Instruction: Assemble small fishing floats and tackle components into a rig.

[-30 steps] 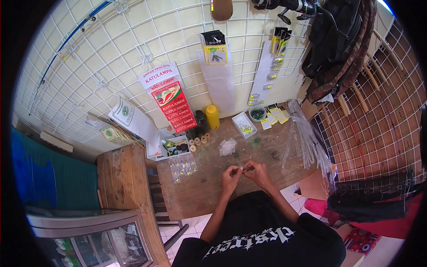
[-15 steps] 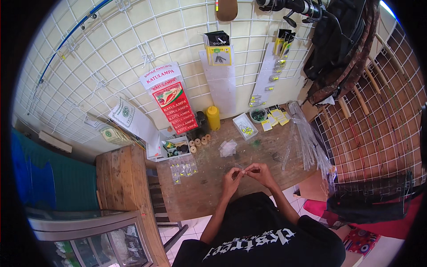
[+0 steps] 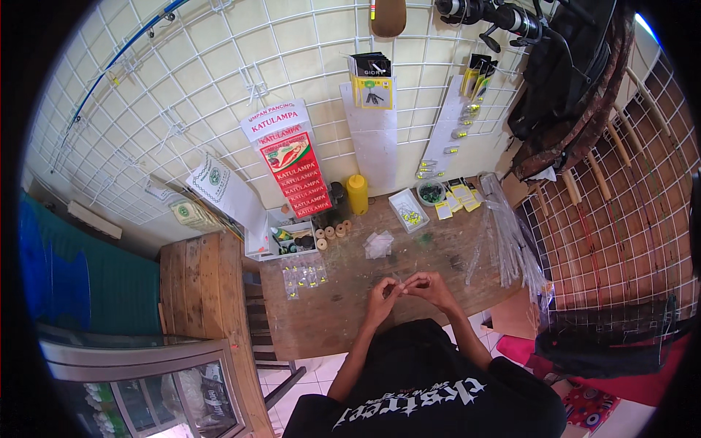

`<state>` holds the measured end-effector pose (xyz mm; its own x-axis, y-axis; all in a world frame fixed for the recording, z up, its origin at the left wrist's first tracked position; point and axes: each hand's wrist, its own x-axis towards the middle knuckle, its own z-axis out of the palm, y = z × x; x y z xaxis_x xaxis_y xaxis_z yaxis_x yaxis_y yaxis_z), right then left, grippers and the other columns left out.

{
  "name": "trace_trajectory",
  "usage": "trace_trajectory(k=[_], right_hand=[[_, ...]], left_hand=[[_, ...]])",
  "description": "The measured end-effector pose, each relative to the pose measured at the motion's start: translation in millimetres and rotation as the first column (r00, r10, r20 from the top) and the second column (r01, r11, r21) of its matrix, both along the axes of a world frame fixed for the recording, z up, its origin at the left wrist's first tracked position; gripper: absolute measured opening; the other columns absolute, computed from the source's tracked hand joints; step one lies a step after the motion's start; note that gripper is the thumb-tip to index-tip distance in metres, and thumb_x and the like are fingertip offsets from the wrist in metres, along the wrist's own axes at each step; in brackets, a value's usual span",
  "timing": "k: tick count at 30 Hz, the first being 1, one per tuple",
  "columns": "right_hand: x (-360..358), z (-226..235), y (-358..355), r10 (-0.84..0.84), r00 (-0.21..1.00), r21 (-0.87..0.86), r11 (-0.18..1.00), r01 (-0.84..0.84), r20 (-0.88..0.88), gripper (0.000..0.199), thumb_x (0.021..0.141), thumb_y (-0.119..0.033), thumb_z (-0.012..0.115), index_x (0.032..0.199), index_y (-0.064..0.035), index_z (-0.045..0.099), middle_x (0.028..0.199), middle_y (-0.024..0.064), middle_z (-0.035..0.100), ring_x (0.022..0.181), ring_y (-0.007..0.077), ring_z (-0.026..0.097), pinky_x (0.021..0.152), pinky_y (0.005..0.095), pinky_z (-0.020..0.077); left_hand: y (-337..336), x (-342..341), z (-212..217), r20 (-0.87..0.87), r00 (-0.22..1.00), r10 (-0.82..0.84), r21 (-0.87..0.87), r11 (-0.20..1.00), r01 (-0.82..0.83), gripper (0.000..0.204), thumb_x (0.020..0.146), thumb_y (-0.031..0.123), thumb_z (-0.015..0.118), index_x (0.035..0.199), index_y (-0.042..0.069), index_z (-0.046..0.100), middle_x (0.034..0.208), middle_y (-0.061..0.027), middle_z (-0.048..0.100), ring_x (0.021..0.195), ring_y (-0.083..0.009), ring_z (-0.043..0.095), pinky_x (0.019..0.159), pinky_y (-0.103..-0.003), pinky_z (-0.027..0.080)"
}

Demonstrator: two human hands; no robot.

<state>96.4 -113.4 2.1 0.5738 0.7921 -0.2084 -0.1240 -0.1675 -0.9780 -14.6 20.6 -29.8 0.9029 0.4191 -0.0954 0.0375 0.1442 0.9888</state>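
Wooden table [image 3: 343, 321] | left hand [image 3: 382, 293], right hand [image 3: 432, 287] fingertips pinched together

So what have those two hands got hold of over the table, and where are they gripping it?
Both hands, left hand and right hand, meet fingertip to fingertip above the table, pinching something tiny between them. It is too small to identify.

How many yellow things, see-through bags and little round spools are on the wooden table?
Yellow bottle: 1
Clear bags, the crumpled one and the flat strip of small packets: 2
Small round spools in a row: about 4, too small to count exactly
Total: about 7
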Motion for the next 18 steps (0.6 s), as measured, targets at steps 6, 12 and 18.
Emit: trace_trajectory(k=[6,12,18], right_hand=[[-1.8,-2.8,-3.0,-0.015,0.993,0.002,1.0,0.016,-0.113,0.017,0.081,-0.005,0.07,0.096,0.0015,0.066,0.091,0.0069,0.069,0.085,0.0097,0.063,0.076,0.0235,0.0509],[-4.8,-4.9,-6.6,-0.048,0.953,0.014,0.998,0.054,-0.299,0.018,0.082,-0.006,0.069,0.098,0.0007,0.066,0.093,0.0066,0.068,0.087,0.0102,0.063,0.08,0.0246,0.0499],[-6.1,-21.4,-12.5,-0.092,0.934,-0.001,0.995,0.097,-0.345,0.02,0.082,-0.007,0.07,0.099,0.0014,0.065,0.093,0.0076,0.068,0.085,0.0111,0.063,0.078,0.0255,0.0506]], left_hand=[[-0.6,-1.2,-1.9,-0.025,1.0,0.011,0.025,1.0,-0.01,0.019,0.09,0.02,0.062,0.089,0.002,0.06,0.073,0.002,0.058,0.068,-0.004,0.053,0.061,-0.02,0.043],[-3.5,-1.5,-13.3,-0.03,0.999,0.015,0.018,1.0,-0.014,0.017,0.09,0.02,0.062,0.089,0.003,0.06,0.071,0.0029,0.056,0.065,-0.003,0.048,0.058,-0.02,0.039],[-9.0,0.6,-8.0,-0.049,0.999,0.008,0.089,0.996,-0.003,0.015,0.091,0.018,0.06,0.09,0.004,0.06,0.072,0.0023,0.056,0.064,-0.0038,0.049,0.057,-0.02,0.039]])
